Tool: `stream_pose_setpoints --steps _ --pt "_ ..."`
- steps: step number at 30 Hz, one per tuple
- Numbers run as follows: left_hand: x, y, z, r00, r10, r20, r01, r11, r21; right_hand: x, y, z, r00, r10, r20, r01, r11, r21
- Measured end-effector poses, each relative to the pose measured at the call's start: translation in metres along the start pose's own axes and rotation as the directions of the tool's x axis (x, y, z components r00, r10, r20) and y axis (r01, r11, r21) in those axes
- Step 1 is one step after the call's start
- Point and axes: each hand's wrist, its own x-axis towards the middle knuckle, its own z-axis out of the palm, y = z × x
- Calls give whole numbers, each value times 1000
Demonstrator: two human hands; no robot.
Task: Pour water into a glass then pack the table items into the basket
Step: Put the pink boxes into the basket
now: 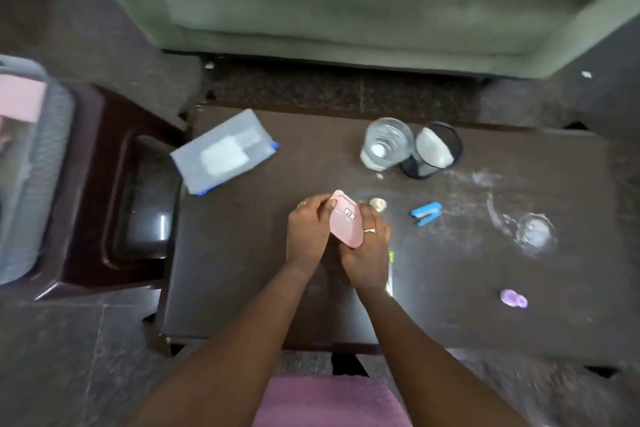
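Note:
My left hand (pixel 306 234) and my right hand (pixel 369 253) both grip a small pink plastic case (pixel 346 224) with a red-and-white sticker, held just above the middle of the dark table (pixel 242 270). A glass (pixel 386 147) with water stands at the table's far edge. The grey basket (pixel 27 184) sits at the far left on a dark stool, with something pink inside. On the table lie a blue stapler (pixel 426 213), a purple item (pixel 513 298), a grey pouch (pixel 223 151) and a small pale object (pixel 378 203).
A black mesh cup (pixel 433 152) holding something white stands beside the glass. A yellow-edged thing (pixel 390 270) lies partly hidden under my right wrist. White smears and a wet ring (pixel 535 230) mark the table's right side. A green sofa (pixel 346 3) lies beyond the table.

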Motion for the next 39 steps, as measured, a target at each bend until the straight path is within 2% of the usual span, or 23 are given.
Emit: stream_pose_setpoints --steps 3,5,9,11,13,16,19,22,26,30,35,39 --pt "16 -25 -65 974 -108 -202 100 994 -49 9 -54 40 985 -45 166 37 998 48" --pt "26 -35 -101 918 -185 -351 164 983 -87 19 -91 59 966 -67 251 42 994 104" --pt "45 -54 -187 759 -314 -570 232 949 -214 36 -185 97 857 -263 442 186 960 209" --pt "53 -59 -228 637 -370 -676 243 929 -280 42 -231 112 802 -375 465 282 924 257" --pt "59 -66 -266 520 -450 -726 266 893 -363 46 -276 132 752 -455 478 343 888 305" --pt "67 -75 -309 381 -565 -732 346 821 -453 55 -333 160 730 -473 494 327 876 355" --pt "77 -91 -341 289 -668 -685 290 743 -603 60 -381 189 740 -445 504 299 890 345" --pt "90 -109 -357 284 -762 -583 262 646 -717 65 -410 212 747 -418 517 287 904 316" --pt "98 -129 -364 363 -832 -420 366 542 -757 68 -418 240 699 -463 544 504 860 85" --pt "108 -142 -368 318 -878 -358 322 455 -830 66 -419 261 683 -486 545 632 767 -109" --pt "113 -148 -371 331 -880 -341 340 448 -827 56 -419 271 648 -546 531 724 659 -205" --pt "109 -128 -368 330 -856 -399 352 504 -789 49 -405 255 678 -602 422 691 717 -88"
